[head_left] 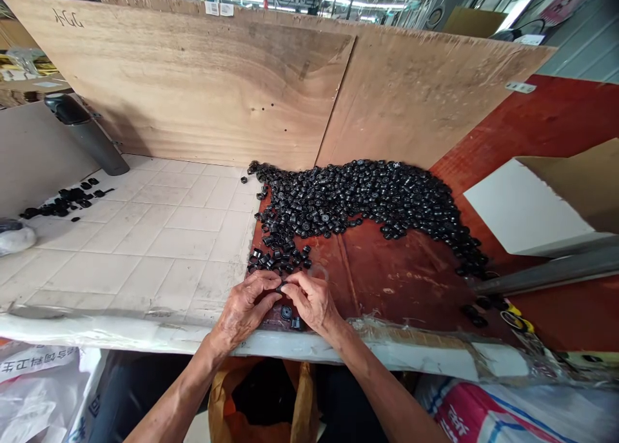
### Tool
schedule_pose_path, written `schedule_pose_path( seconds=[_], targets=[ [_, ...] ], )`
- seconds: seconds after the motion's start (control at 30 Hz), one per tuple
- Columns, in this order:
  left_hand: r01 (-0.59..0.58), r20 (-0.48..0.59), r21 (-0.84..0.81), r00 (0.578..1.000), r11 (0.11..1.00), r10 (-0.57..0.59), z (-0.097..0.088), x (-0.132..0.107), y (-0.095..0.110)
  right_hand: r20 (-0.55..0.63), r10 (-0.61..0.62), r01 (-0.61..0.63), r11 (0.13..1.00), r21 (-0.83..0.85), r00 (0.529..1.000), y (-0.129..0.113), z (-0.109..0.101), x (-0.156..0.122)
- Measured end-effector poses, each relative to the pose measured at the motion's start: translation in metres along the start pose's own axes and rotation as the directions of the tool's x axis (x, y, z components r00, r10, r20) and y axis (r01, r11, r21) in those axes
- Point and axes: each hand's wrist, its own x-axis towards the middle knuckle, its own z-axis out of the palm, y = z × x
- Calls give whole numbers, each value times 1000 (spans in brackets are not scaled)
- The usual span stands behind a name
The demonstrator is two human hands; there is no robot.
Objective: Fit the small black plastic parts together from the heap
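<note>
My left hand (249,304) and my right hand (312,301) meet near the front edge of the table, fingertips pinched together. Between them is a small black plastic part (280,288), mostly covered by the fingers. Just below the hands lie a round black part (286,313) and another black part (296,324). A loose cluster of black parts (278,258) sits right behind my fingers. It runs into a large heap of small black cylindrical parts (367,195) against the wooden board. A clear ring (319,273) is beside my right hand.
White tiles (178,249) cover the left side, with scattered black pieces (62,202) and a dark grey tumbler (91,133). A plywood board (217,88) stands behind. A white carton (527,204), grey bar (551,265) and yellow-handled scissors (520,317) are right. Below opens a brown bag (305,404).
</note>
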Motion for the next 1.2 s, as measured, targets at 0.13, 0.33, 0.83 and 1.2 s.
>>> schedule_pose_path(
  seconds=[0.13, 0.33, 0.83, 1.2],
  targets=[
    [-2, 29, 14, 1000, 1000, 2, 1, -1, -1, -62, -37, 35, 999, -41, 997, 3, 3, 0],
    [54, -45, -8, 998, 999, -54, 2, -2, -3, -30, -99, 100, 995, 22, 995, -7, -4, -2],
    [89, -92, 21, 992, 996, -87, 2, -3, -2, 8, 8, -9, 995, 95, 1000, -17, -9, 1],
    [92, -77, 2, 993, 996, -92, 1, -4, -2, 20, 6, -8, 997, 71, 1000, -17, -9, 3]
  ],
)
